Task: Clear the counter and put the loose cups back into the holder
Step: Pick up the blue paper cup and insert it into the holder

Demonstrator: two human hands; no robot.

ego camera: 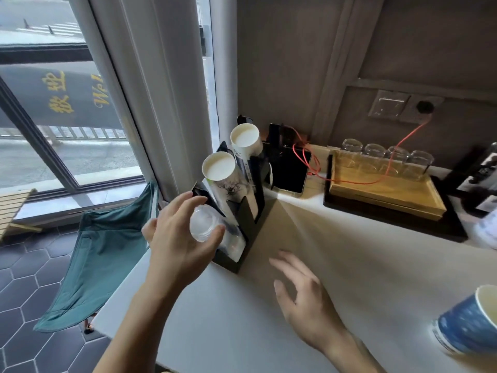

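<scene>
Head view: our left hand [177, 238] is grasping a clear plastic cup [205, 224], fingers wrapped round its rim, right at the front slot of the black cup holder [242, 224], roughly 9 o'clock of frame centre. Looks like we're seating it into the holder, but we can't tell if it's fully in. Right hand [304, 294] is released, fingers spread, hovering over the surface [349, 251] at 5 o'clock, holding nothing.

Progress, as a judgement: partway. Two paper cup stacks [231, 170] already sit tilted in the holder's rear slots at 11 o'clock. Left to do: a blue paper cup [468, 321] stands loose on the surface at 4 o'clock, well apart from the holder. Four glass tumblers [387, 160] on the wooden tray [390, 195] at 2 o'clock look like they belong there.

Hard to read:
- blue cup cut off by the right frame edge
- a blurred whitish thing at the right edge, 3 o'clock, can't identify
- what's already in the front slot, hidden behind our left hand
- right hand motion-blurred
</scene>
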